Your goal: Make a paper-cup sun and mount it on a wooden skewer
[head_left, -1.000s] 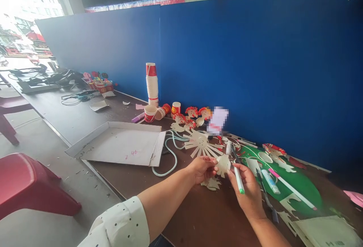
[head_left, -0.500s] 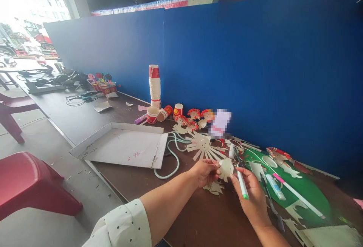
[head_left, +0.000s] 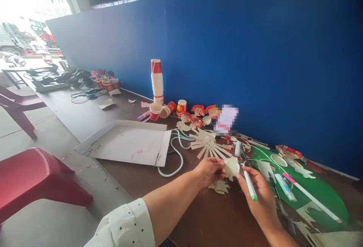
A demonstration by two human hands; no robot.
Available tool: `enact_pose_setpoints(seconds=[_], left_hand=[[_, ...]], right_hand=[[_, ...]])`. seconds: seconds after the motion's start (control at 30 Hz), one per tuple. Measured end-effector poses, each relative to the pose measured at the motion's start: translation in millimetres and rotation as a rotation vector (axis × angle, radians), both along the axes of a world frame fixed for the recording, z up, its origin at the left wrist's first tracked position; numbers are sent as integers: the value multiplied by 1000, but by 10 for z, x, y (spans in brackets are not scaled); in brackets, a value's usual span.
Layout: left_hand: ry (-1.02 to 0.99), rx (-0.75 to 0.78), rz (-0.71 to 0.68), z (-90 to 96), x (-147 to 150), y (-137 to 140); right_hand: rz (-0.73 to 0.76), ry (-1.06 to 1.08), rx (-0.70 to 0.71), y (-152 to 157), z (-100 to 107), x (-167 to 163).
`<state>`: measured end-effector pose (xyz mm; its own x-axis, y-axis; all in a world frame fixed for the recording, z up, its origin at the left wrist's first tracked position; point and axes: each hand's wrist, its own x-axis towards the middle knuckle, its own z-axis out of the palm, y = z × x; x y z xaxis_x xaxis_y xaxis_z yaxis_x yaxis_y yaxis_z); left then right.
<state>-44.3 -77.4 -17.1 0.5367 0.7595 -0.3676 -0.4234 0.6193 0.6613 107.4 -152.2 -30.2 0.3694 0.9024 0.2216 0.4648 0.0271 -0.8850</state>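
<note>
My left hand (head_left: 210, 172) pinches the left edge of a cream paper cutout (head_left: 232, 168) with an uneven, lobed outline. In my right hand (head_left: 260, 191) lies a white marker (head_left: 249, 185) with a green end pointing toward me. The right thumb is close to the cutout's right edge; I cannot tell whether it touches. Below the cutout, more cream paper pieces (head_left: 219, 187) lie on the brown table. Just beyond my hands sits a fringed paper sunburst (head_left: 209, 141) with a small face drawn in its middle.
A shallow white box lid (head_left: 124, 145) lies left, beside a pale green cord (head_left: 178, 160). Behind are stacked paper cups (head_left: 157, 82) and red-fringed paper figures (head_left: 197, 110). On the right, a pink-capped marker (head_left: 314, 198) and glue tube (head_left: 286, 187) rest on green sheet (head_left: 329, 198).
The view has shifted slightly, so the table things appear a little farther right. Both hands keep their hold, and the cutout and marker stay in nearly the same pose.
</note>
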Motion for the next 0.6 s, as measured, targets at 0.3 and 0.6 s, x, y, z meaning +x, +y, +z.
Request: enact_pose_setpoints(seconds=[0.3,0.6], left_hand=[[34,-16,13,56,-6,-29],[45,6,17,17,6,-24]], right_hand=[[1,22,-23,-27,27,-4],[4,20,-3,-54,82,-35]])
